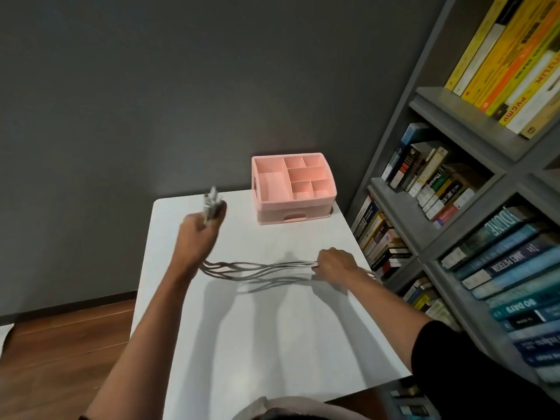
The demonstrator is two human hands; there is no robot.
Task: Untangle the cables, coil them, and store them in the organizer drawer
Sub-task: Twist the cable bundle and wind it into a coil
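Cables, several grey strands run side by side, stretched in a loose wavy bundle between the two hands just above the table. The left hand was raised and closed around one end of the bundle, the plugs sticking up out of its fist. The right hand sat low by the table's right edge, fingers curled around the strands, with a short tail running out past it. Holding both ends apart looked like a way to pull the strands straight and show where they crossed, ahead of coiling. Beyond the hands, at the far edge of the table, stood the pink organizer, its top compartments bare and its drawer closed. A bookshelf stood to the right.
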